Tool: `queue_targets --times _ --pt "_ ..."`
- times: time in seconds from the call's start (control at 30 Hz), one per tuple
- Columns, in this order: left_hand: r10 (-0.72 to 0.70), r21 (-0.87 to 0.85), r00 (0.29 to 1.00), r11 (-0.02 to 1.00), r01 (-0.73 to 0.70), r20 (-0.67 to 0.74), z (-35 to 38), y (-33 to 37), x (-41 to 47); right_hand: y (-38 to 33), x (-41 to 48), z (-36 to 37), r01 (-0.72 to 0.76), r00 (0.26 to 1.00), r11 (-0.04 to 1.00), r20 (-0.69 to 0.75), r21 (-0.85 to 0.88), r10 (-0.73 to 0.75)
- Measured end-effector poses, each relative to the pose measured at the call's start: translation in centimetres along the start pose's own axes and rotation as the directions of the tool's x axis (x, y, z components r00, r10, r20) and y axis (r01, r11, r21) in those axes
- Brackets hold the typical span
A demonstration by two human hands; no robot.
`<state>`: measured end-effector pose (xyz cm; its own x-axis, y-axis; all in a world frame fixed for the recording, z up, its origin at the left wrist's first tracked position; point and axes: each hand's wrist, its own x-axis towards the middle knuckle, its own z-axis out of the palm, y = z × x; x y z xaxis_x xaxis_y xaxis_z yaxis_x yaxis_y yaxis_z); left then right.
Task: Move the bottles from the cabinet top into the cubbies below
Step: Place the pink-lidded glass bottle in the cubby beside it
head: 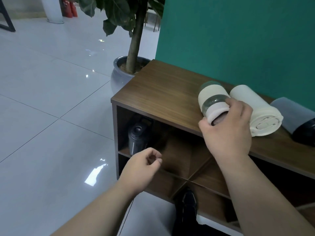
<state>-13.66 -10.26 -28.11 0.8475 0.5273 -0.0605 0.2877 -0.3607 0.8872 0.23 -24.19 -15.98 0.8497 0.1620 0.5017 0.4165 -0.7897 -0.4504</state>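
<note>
One black bottle (pixel 136 140) already stands in the upper left cubby (pixel 153 133) of the cabinet, close to its left wall, so the job looks begun but far from done. Three bottles remain on the surface (pixel 162 89), all toward its right half and near the green wall (pixel 238 40). The right hand (pixel 228 126) is closed around the lid end of the glass bottle with cream and pink sleeves (pixel 212 99), which is tilted at the front edge of the surface; whether it has cleared the wood I cannot tell. Just beside it lies the cream bottle (pixel 255 109), and beyond that, at the right edge of the view, the grey bottle with a black cap (pixel 293 114). The left hand (pixel 141 169) hangs loosely curled and empty in front of the cubbies. By my reckoning, three of four bottles remain to be moved.
</note>
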Motion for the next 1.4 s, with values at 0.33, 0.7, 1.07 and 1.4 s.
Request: queue_targets --times 0.33,0.7,1.07,1.4 --pt "0.075 -0.391 0.981 0.921 0.001 0.179 -1.1 -2.4 1.1 1.8 -7.1 -2.9 0.251 0.918 0.796 0.125 0.550 -0.376" --pt "-0.134 0.060 0.937 0.991 0.122 0.321 5.2 -5.9 2.3 6.0 -9.9 5.2 -0.171 0.841 0.923 0.539 0.346 -0.046" --pt "-0.208 0.008 0.959 0.978 0.211 0.192 9.8 -8.2 6.6 7.9 -7.9 11.9 -0.460 0.756 0.765 0.651 0.451 0.071" --pt "-0.113 0.083 0.990 0.991 0.106 0.090 12.5 -10.2 9.1 8.4 -6.9 15.3 -0.540 0.756 0.714 0.630 0.445 0.180"
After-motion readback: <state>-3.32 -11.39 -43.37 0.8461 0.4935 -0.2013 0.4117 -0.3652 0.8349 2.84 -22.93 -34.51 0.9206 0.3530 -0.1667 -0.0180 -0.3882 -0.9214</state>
